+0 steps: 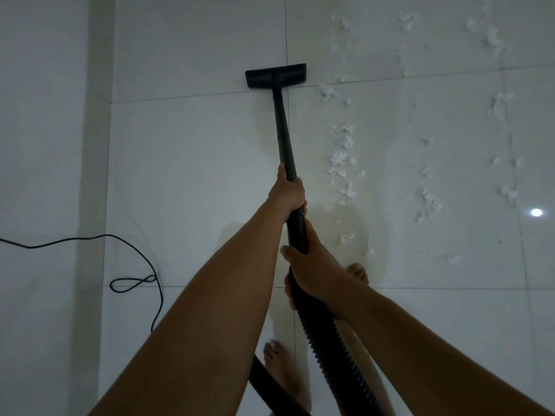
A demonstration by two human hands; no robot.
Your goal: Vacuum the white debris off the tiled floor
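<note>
A black vacuum wand [282, 130] reaches forward over the white tiled floor [186, 163], ending in a flat black floor head [276, 75] that lies on a tile seam. My left hand [286, 193] grips the wand partway down. My right hand [309, 271] grips the lower end, where the ribbed black hose [330, 349] begins. White fluffy debris [342, 151] lies in a loose strip right of the wand, and more debris [429, 202] is scattered further right. The floor head sits left of the nearest debris.
A white wall [45, 145] runs along the left, meeting the floor at a raised skirting. A thin black power cord [135, 280] loops across the floor at lower left. My bare feet [279, 364] stand beside the hose. A lamp reflection [536, 212] shines at right.
</note>
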